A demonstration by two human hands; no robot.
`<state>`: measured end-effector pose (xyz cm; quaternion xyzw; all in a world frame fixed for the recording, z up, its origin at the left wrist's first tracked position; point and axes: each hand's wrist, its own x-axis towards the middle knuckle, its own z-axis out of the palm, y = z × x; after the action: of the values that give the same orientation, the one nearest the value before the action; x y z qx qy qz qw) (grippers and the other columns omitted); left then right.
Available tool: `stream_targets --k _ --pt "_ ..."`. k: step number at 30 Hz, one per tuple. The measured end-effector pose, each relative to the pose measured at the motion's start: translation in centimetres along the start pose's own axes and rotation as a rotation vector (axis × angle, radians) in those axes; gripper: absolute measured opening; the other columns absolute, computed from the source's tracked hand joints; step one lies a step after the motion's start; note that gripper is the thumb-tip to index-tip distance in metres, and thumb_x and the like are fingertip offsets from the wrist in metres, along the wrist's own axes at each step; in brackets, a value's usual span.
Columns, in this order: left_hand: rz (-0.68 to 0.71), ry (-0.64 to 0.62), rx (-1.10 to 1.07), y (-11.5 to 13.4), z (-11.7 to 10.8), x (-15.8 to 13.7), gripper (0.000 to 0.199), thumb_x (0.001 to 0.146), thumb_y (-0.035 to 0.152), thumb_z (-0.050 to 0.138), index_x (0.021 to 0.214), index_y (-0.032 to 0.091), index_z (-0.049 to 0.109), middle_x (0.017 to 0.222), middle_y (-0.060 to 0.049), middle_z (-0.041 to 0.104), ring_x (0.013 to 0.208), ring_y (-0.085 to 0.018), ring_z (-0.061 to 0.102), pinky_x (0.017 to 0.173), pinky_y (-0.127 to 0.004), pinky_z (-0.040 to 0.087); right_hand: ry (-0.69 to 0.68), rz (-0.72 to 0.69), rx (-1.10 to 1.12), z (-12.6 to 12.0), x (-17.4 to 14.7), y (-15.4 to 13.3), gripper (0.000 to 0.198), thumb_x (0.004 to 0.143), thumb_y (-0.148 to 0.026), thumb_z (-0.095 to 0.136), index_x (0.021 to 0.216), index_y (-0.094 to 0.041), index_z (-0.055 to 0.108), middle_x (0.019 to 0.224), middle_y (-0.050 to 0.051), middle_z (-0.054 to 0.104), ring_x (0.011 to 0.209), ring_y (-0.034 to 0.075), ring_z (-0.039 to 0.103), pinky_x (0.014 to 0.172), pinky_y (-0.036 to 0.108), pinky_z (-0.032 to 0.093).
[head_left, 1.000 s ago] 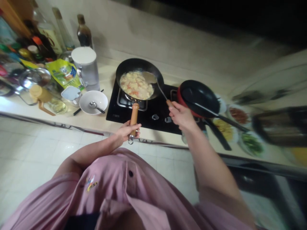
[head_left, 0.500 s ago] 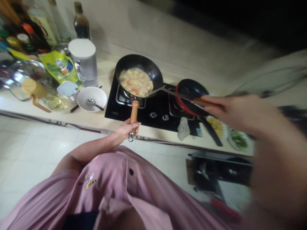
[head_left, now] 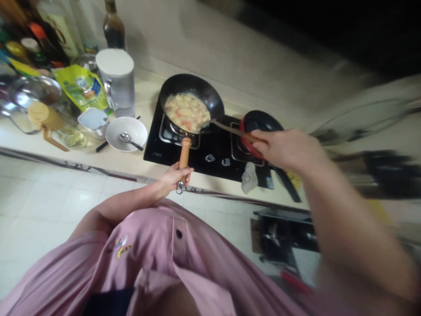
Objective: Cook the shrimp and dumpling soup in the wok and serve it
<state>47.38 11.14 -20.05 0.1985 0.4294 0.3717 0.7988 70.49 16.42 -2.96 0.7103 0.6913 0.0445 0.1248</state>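
Observation:
A black wok [head_left: 213,98] sits on the left burner of the stove, with pale yellow food [head_left: 186,107] and reddish bits in liquid inside. My left hand [head_left: 177,176] is closed round the wok's wooden handle. In my right hand [head_left: 283,149] is the wooden handle of a metal spatula [head_left: 228,127]. Its blade dips into the right side of the food, where its tip is partly hidden. Beneath my right hand and the spatula, a red-sided frying pan [head_left: 263,120] with a black handle rests on the other burner.
Left of the black stove [head_left: 194,158] stand a white bowl [head_left: 113,129] with a spoon [head_left: 126,138], a lidded pitcher [head_left: 120,83], a yellow-green pouch [head_left: 82,87] and several bottles. A grey cloth [head_left: 250,177] lies at the stove's front edge. An open drawer [head_left: 283,232] is below right.
My right hand and the spatula have moved left, pushing the blade further into the food. My left hand stays on the wok's handle. The right forearm now covers the plates at the right.

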Motion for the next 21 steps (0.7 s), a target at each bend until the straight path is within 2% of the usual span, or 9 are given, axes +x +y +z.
stream_targets --k 3,7,14,21 --pt "0.01 -0.002 0.001 -0.1 -0.1 0.1 0.023 0.083 0.012 0.072 0.086 0.016 0.05 0.057 0.006 0.049 0.043 -0.007 0.047 0.043 -0.02 0.043 -0.076 0.039 -0.058 0.5 -0.1 -0.8 0.052 0.098 -0.048 0.041 0.144 -0.03 0.056 0.125 0.02 0.066 0.101 0.033 0.063 0.078 0.04 0.042" --pt "0.006 -0.003 0.006 0.1 0.0 -0.1 0.023 0.082 0.012 0.073 0.085 0.016 0.05 0.057 0.006 0.05 0.043 -0.007 0.047 0.043 -0.02 0.042 -0.062 0.02 -0.061 1.0 0.2 -0.7 0.05 0.099 -0.046 0.038 0.143 -0.03 0.055 0.118 0.02 0.068 0.098 0.032 0.064 0.075 0.038 0.042" --pt "-0.008 0.034 0.02 0.5 0.4 -0.5 0.025 0.081 0.014 0.074 0.082 0.017 0.049 0.056 0.006 0.049 0.043 -0.006 0.046 0.042 -0.019 0.041 0.072 0.038 -0.179 -0.2 -2.1 0.6 0.05 0.099 -0.043 0.04 0.143 -0.028 0.056 0.108 0.017 0.072 0.094 0.031 0.066 0.067 0.034 0.041" --pt "0.007 0.035 0.032 0.6 0.5 -0.8 0.02 0.084 0.01 0.07 0.084 0.016 0.05 0.059 0.006 0.05 0.044 -0.006 0.047 0.043 -0.02 0.043 0.184 -0.105 -0.232 1.5 -3.7 0.6 0.045 0.1 -0.043 0.041 0.14 -0.033 0.057 0.107 0.009 0.072 0.076 0.024 0.064 0.054 0.031 0.023"
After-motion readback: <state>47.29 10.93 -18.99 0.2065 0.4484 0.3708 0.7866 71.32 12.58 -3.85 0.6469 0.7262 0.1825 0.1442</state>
